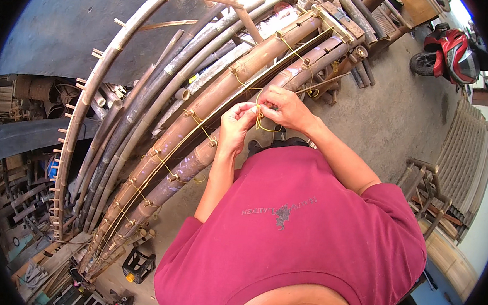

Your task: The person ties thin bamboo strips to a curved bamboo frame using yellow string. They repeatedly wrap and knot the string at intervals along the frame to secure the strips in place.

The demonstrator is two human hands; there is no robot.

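My left hand (236, 128) and my right hand (286, 108) meet at the front bamboo pole, their fingertips pinched together on a thin yellow cord (259, 120). A small loop of the cord hangs below the fingers. Two long brown bamboo poles (261, 59) run side by side from lower left to upper right. Small pegs stick out along both, and yellow cord is strung between them. The front pole (194, 159) passes just behind my hands. The cord's exact crossing between the fingertips is hidden.
A curved bamboo strip with pegs (85, 95) arches at the left, beside several loose poles (141, 104). A small black stool (139, 266) stands on the floor near the poles' lower end. At the upper right is a red motorbike (454, 56); a bamboo rack (432, 183) lies right.
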